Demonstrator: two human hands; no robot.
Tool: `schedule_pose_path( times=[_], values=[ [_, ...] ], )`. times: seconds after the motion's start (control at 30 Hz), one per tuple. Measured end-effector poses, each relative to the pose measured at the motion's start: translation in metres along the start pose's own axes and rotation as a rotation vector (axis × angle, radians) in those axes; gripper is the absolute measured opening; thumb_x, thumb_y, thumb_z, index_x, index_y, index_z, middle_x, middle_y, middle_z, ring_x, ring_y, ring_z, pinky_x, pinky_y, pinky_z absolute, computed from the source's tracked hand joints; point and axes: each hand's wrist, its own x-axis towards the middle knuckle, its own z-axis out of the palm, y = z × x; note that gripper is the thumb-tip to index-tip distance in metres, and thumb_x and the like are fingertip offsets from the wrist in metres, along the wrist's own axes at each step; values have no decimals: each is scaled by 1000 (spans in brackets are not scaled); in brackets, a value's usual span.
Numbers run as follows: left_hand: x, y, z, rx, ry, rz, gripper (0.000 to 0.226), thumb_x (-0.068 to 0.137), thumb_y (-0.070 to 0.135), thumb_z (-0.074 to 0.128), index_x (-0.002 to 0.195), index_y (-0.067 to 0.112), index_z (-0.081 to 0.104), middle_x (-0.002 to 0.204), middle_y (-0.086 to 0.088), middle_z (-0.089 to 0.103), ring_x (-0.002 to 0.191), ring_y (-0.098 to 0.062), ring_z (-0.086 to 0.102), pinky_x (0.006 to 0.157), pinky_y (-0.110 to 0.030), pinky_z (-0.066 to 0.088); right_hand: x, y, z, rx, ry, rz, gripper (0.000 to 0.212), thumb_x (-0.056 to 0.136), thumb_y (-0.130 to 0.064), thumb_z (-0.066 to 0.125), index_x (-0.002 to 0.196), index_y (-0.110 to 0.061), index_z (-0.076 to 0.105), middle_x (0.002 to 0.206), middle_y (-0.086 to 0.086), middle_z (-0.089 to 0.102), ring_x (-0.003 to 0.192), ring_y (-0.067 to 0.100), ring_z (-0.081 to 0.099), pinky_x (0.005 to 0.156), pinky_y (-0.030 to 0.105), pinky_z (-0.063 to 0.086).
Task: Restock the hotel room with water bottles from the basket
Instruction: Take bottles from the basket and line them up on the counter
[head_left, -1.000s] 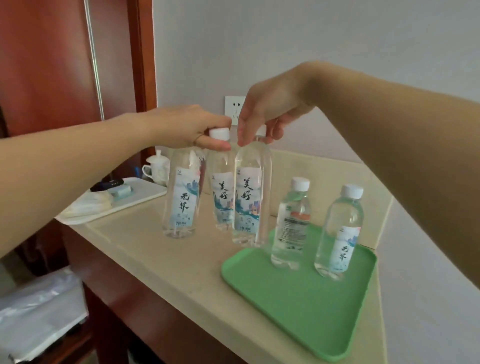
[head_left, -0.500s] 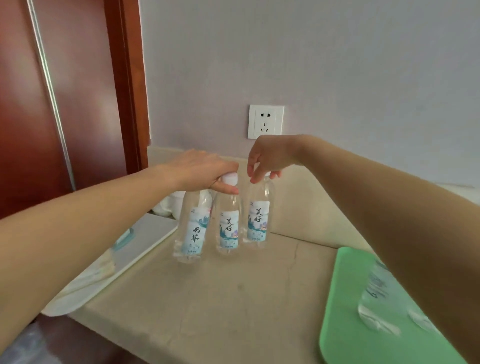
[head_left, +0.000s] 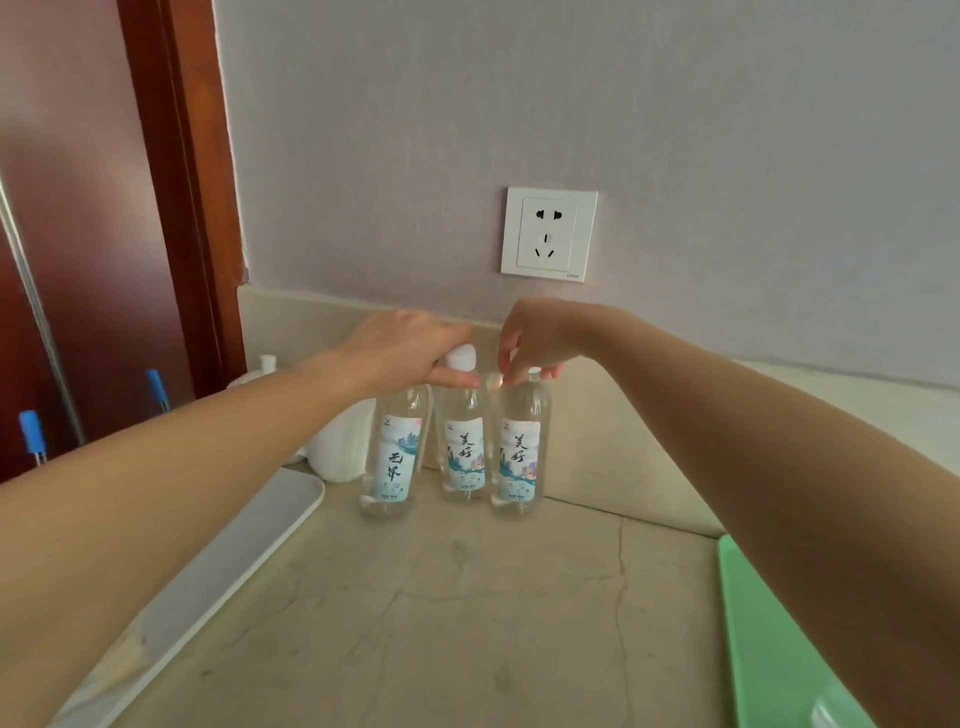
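Observation:
Three clear water bottles with white-and-blue labels stand upright in a row on the beige stone counter (head_left: 467, 623), close to its back ledge. My left hand (head_left: 405, 348) grips the necks of the left bottle (head_left: 390, 462) and the middle bottle (head_left: 464, 447), whose white cap shows between my fingers. My right hand (head_left: 535, 338) pinches the top of the right bottle (head_left: 519, 457), hiding its cap. All three bottoms rest on the counter.
A white tray (head_left: 234, 561) lies at the left with a white teapot (head_left: 337, 447) behind the bottles. A green tray (head_left: 763, 649) sits at the right edge, partly under my right forearm. A wall socket (head_left: 548, 234) is above. A dark red door stands at the left.
Both hands carried the three bottles away from the green tray toward the back wall. The bottles now stand by the back ledge, and the view has closed in.

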Motion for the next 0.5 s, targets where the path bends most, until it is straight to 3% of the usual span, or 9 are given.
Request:
schedule_pose_path(
  times=[0.17, 0.27, 0.33, 0.4, 0.5],
  values=[
    [4, -9, 11, -166, -33, -35, 61, 67, 90, 31, 79, 31, 45, 75, 14, 53, 72, -15, 55, 57, -31, 41, 7, -4, 4, -47, -55, 49, 13, 81, -15, 76, 92, -15, 69, 72, -5, 58, 69, 24, 68, 60, 23, 55],
    [8, -16, 7, -229, -120, -33, 51, 70, 86, 39, 72, 36, 40, 71, 15, 54, 65, -7, 52, 53, -29, 38, 1, -6, 1, -87, -145, 101, 23, 80, -9, 75, 98, -20, 65, 100, 0, 61, 84, 27, 72, 65, 22, 56],
    [8, -19, 4, -225, -157, -41, 47, 72, 85, 39, 76, 38, 40, 72, 19, 53, 66, -3, 50, 54, -28, 36, -3, -4, -2, -69, -162, 117, 31, 79, -1, 74, 98, -23, 63, 118, 4, 59, 80, 24, 72, 65, 22, 55],
    [9, -19, 4, -207, -162, -79, 41, 74, 83, 42, 87, 44, 42, 76, 22, 53, 70, -5, 52, 56, -28, 36, -5, -3, -4, -63, -128, 124, 32, 78, 0, 74, 96, -24, 64, 113, 5, 62, 68, 16, 71, 62, 20, 53],
    [14, -13, 5, -278, -165, -151, 43, 77, 76, 51, 96, 38, 53, 88, 16, 61, 81, -14, 59, 69, -34, 48, -5, -2, -4, -90, -52, 152, 27, 78, -16, 79, 101, -21, 65, 85, 3, 70, 57, 12, 70, 69, 24, 56]
  ],
)
